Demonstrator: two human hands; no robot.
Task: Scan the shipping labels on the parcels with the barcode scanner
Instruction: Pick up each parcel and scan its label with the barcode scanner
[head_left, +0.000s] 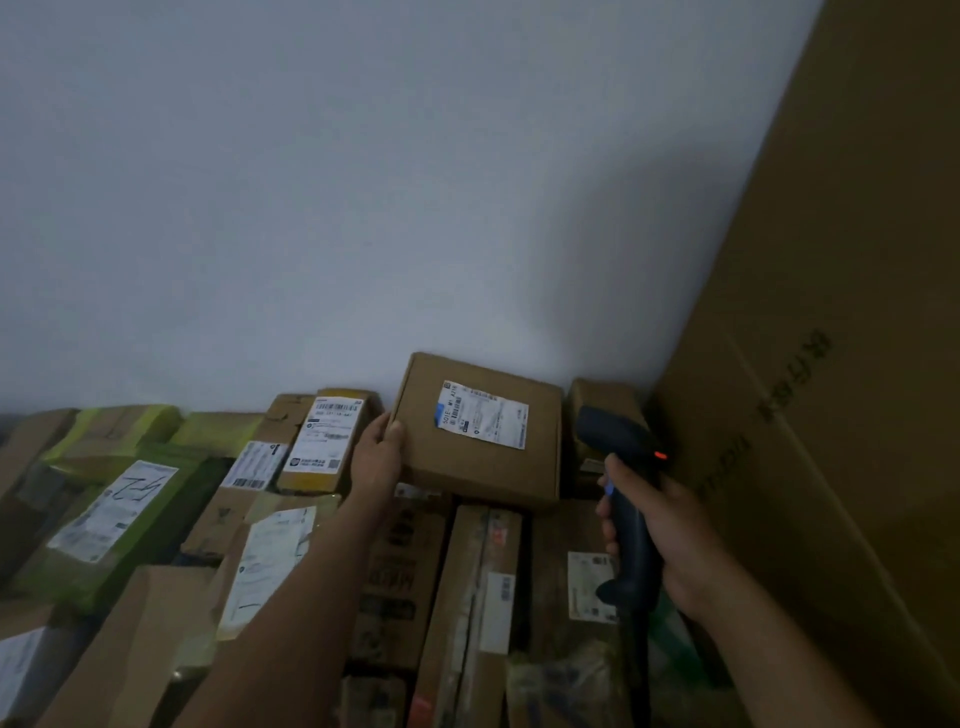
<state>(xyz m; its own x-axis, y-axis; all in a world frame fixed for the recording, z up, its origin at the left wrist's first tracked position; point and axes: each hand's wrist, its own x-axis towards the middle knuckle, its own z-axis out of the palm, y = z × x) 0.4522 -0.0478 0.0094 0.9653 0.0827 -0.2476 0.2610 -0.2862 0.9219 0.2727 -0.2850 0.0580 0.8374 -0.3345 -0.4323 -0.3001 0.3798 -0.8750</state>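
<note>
The left hand pinches a flat brown cardboard parcel by its left edge. Right of it, the right hand clasps a dark handheld barcode scanner.

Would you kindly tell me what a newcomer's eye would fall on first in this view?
The flat cardboard box at centre, held tilted up by the left hand so its white shipping label faces the camera. Just right of it, the right hand grips a dark barcode scanner with a red light glowing. A tall brown carton fills the right edge.
</note>
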